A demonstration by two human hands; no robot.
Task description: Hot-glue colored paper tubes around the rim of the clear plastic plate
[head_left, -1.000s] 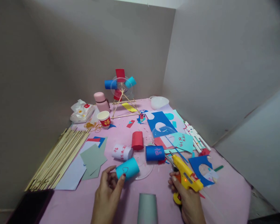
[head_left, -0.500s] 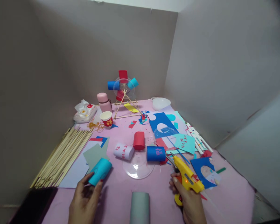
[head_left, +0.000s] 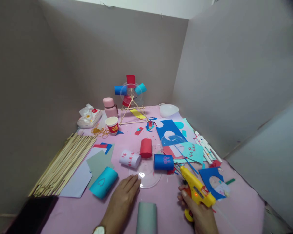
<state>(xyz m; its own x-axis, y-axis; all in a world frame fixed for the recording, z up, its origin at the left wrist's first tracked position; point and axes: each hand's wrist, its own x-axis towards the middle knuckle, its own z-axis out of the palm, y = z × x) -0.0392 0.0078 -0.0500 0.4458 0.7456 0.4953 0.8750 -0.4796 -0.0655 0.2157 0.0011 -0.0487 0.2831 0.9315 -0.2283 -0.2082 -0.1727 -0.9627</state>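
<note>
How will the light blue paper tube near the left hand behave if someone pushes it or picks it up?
The light blue paper tube lies on its side, so a push across it would probably make it roll. It looks like rolled coloured paper, so it is likely very light for its size and may crush under a firm grip.

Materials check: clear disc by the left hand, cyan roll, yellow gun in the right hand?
The clear disc looks like thin glossy plastic: the pink tabletop shows through, with a glare spot. The cyan roll seems matte coloured paper or card, curled into a tube, heart drawn on. The yellow gun looks like smooth moulded hard plastic with a slight sheen.
</note>
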